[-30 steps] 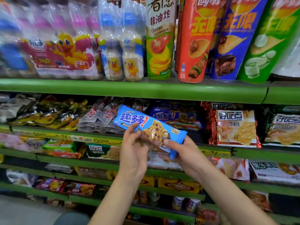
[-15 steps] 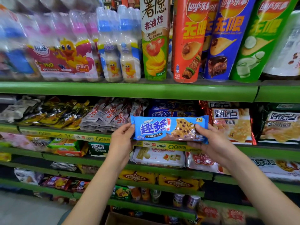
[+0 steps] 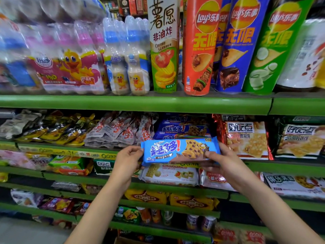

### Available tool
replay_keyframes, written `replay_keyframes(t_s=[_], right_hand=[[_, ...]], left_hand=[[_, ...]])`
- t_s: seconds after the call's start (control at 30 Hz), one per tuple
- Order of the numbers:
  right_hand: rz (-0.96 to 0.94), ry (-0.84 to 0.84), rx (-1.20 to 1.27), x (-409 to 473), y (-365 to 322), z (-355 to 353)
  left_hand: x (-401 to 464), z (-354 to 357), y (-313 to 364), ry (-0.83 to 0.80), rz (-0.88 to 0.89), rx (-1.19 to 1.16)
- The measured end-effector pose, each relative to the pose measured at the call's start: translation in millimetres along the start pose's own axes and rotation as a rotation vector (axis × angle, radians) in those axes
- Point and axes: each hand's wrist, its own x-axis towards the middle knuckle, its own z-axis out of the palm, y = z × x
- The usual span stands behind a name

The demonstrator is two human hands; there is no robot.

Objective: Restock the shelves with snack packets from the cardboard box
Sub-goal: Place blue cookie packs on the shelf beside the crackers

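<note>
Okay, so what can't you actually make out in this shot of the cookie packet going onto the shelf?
- Cardboard box: head view, cut off by the bottom edge; contents unseen.
- Blue cookie packet: its ends are covered by the left hand and right hand.
- Bottle multipack: motion-blurred, small print unreadable.
- Stacked matching packets: count hidden behind the held one.

light: bright, even, from above | shadows: dark gaps under each green shelf [image 3: 133,103] | glare: soft sheen on the chip tubes [image 3: 199,46] | blur: bottle packs [image 3: 58,57] at upper left smeared | distortion: wide-angle bowing at edges, tubes leaning outward
</note>
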Motion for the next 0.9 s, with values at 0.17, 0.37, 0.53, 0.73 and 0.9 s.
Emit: replay_keyframes(t_s=[0.17,0.37,0.53,0.73,0.9], right_hand=[[-0.204,0.105,-0.481,-15,-1,2],[-0.332,0.225,-0.845,4,-8,4],[-0.348,0.262,-1.147,20,-2,-1],[-0.473,0.329,-1.272,30,3,0],[-0.486,0.361,-1.536,25,10,-1]], left_hand=[[7,7,2,-0.111,-0.024,-0.042],[31,26,23,-0.224,0.115,0.212],[48,31,24,-0.306,0.181,0.629],[61,27,22,-0.257,0.303,0.961],[55,25,4,-0.118,0.553,1.217]])
